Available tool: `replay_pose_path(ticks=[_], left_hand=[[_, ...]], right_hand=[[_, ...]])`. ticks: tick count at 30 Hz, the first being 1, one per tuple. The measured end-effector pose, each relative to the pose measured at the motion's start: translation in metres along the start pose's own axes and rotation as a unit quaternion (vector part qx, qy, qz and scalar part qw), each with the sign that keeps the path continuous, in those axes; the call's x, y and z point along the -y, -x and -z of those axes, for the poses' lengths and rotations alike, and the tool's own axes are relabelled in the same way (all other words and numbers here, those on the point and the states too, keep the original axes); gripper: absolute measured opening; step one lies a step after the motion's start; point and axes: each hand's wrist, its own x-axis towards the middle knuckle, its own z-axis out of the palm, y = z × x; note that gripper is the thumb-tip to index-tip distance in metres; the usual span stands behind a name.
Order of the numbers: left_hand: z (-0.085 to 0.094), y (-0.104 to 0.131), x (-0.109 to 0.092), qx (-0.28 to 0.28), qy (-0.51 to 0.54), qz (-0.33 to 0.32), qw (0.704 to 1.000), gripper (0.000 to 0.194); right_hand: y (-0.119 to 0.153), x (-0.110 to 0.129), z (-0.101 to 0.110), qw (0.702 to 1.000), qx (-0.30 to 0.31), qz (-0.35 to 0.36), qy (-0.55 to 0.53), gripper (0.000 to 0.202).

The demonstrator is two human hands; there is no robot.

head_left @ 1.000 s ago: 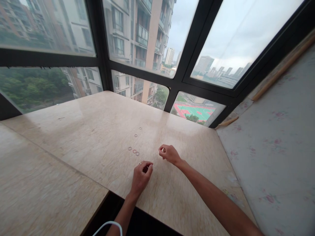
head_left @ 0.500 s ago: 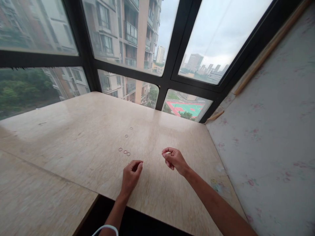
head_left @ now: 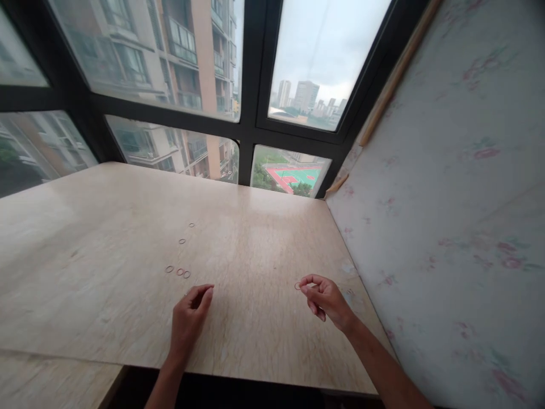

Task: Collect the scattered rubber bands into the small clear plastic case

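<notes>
In the head view, my right hand (head_left: 324, 301) is closed in a pinch on a thin reddish ring (head_left: 297, 286), which sticks out left of the fingertips. It looks like a small elastic band, though its material is unclear. My left hand (head_left: 191, 318) is over the near part of the stone-look surface (head_left: 255, 335), thumb and forefinger pressed together; whatever may be between them is too small to see. Just beyond it lie a reddish ring (head_left: 180, 272) and a dark ring (head_left: 187, 274), touching or nearly so, with another ring (head_left: 169, 269) to their left.
Farther back lie two more rings, a middle one (head_left: 182, 241) and a far one (head_left: 191, 225). Dark window frames (head_left: 249, 122) border the back. A flowered wall (head_left: 426, 227) bounds the right side. Beyond my right wrist is a blurry clear plastic thing (head_left: 348, 268).
The view has turned to the right. My right hand has moved right, farther from the left, and the ring in its fingertips now shows clearly. My left hand keeps its pinch.
</notes>
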Motion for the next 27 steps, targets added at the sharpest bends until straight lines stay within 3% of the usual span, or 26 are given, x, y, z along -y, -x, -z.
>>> replay_pose_path(ticks=[8, 13, 19, 27], left_hand=[[0.002, 0.001, -0.005, 0.018, -0.101, -0.012, 0.995, 0.035], [0.001, 0.0, -0.01, 0.016, -0.136, -0.009, 0.991, 0.034], [0.0, 0.0, -0.012, 0.011, -0.154, -0.013, 0.988, 0.033], [-0.001, 0.0, -0.009, 0.002, -0.157, -0.029, 0.987, 0.03]], right_hand=[[0.055, -0.03, 0.07, 0.974, -0.22, -0.026, 0.042, 0.043], [0.068, -0.05, 0.097, 0.946, -0.305, -0.018, 0.11, 0.04], [0.067, -0.064, 0.103, 0.922, -0.332, -0.026, 0.196, 0.037], [0.069, -0.056, 0.096, 0.907, -0.349, -0.012, 0.235, 0.042]])
